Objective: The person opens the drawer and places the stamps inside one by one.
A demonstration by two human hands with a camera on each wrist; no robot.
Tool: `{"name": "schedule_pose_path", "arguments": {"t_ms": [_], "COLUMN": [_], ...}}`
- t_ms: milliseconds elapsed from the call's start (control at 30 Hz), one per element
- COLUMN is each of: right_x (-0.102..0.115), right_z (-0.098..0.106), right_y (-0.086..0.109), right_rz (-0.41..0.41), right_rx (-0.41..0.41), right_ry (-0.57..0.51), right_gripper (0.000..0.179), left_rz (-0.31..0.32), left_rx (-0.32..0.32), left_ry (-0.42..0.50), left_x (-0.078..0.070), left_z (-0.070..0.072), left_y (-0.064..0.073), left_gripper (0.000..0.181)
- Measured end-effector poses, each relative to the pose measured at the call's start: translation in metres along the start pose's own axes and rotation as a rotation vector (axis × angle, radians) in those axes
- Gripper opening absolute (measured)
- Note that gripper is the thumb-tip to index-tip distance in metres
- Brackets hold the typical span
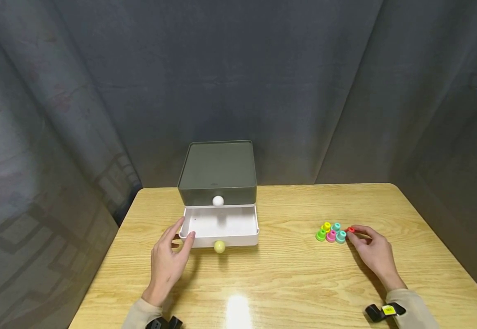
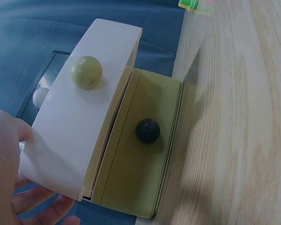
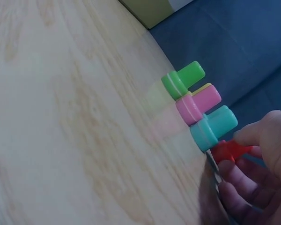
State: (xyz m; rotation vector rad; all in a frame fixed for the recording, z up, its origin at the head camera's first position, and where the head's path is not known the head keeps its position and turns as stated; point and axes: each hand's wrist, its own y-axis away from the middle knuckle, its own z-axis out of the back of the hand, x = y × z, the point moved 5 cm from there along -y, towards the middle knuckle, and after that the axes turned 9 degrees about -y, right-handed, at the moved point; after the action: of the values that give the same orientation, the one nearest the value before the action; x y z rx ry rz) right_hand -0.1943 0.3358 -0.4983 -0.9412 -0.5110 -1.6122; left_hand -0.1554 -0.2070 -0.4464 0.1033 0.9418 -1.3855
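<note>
A small drawer unit with a grey top (image 1: 218, 171) stands at the table's far middle. Its white drawer (image 1: 222, 226), with a yellow-green knob (image 1: 219, 246), is pulled out. My left hand (image 1: 184, 230) rests at the drawer's front left corner, thumb on the front face and fingers straight along the side. In the left wrist view the white drawer front (image 2: 79, 136) hangs over a yellow-green drawer with a dark knob (image 2: 147, 130). My right hand (image 1: 353, 233) pinches a small red peg (image 1: 351, 230) beside a cluster of coloured pegs (image 1: 331, 232).
The cluster holds green (image 3: 182, 78), pink (image 3: 199, 103) and teal (image 3: 214, 127) pegs, plus a yellow one (image 1: 326, 226). A white knob (image 1: 218, 200) sits on the grey top drawer. A dark curtain surrounds the wooden table (image 1: 288, 283).
</note>
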Motion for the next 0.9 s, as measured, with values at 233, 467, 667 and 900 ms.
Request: {"name": "schedule_pose_path", "arguments": {"t_ms": [233,467,667,900], "right_x": [0.004,0.015,0.029,0.048], "right_z": [0.006,0.013,0.013,0.012], "right_y": [-0.003,-0.004,-0.006,-0.008], "right_rz": [-0.022,0.015,0.069,0.112], "right_rx": [-0.006,-0.018,-0.014,0.007], "right_ry": [-0.003,-0.018,-0.022,-0.023], "right_gripper": [0.040,0.039,0.037,0.037], "left_rz": [0.001,0.007,0.006,0.010], "left_rx": [0.001,0.014,0.017,0.014], "left_ry": [-0.001,-0.011,-0.021,-0.025], "left_x": [0.000,0.001,0.001,0.001], "left_z": [0.001,0.000,-0.001,-0.002], "left_y": [0.000,0.001,0.003,0.003], "left_gripper": [0.048,0.048,0.047,0.039]}}
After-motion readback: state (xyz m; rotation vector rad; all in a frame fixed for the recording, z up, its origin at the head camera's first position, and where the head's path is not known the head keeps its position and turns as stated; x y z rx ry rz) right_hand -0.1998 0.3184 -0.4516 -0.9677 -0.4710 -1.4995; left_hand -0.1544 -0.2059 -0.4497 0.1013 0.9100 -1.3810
